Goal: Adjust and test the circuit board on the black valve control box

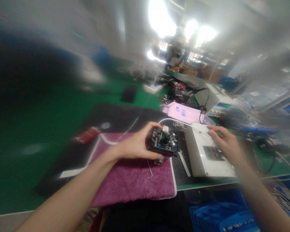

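Note:
My left hand (137,145) grips a small black electronic module (164,143) with an exposed circuit board and a white connector on top, held just above a purple towel (135,175). My right hand (223,140) rests on top of a white box (207,153) with a dark panel, fingers curled over its far edge near a white cable (183,124). The picture is smeared by motion.
A green bench (26,154) carries a black mat (116,117), a pink tray (183,112), a red flat item (88,134), a black instrument (181,95) with wires, and a meter (222,106). Blue crates (215,216) sit below the front edge.

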`<action>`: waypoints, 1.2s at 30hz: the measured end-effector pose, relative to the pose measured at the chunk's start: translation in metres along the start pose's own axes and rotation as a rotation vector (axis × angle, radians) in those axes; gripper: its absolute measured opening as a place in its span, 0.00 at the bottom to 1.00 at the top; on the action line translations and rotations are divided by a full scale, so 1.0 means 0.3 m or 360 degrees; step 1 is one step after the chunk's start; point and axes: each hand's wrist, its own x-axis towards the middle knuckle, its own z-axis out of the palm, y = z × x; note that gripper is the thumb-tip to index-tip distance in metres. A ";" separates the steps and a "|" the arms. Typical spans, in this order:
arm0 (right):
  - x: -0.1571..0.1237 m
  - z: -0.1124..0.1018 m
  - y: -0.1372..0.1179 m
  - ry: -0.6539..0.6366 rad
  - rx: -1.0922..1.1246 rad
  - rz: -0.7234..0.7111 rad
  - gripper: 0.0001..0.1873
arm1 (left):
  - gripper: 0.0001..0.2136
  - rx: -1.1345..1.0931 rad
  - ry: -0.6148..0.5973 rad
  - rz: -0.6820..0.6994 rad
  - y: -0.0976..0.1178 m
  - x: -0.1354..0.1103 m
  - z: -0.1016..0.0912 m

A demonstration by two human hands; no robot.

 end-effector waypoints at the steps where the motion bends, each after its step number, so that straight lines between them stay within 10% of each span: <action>1: 0.000 0.001 0.000 0.0000 -0.0003 0.0000 0.18 | 0.43 -0.0001 0.0002 0.0003 -0.001 0.000 0.000; 36: -0.009 -0.002 0.003 -0.0015 0.0002 0.0007 0.18 | 0.43 -0.0017 0.0014 -0.0003 0.003 -0.002 0.000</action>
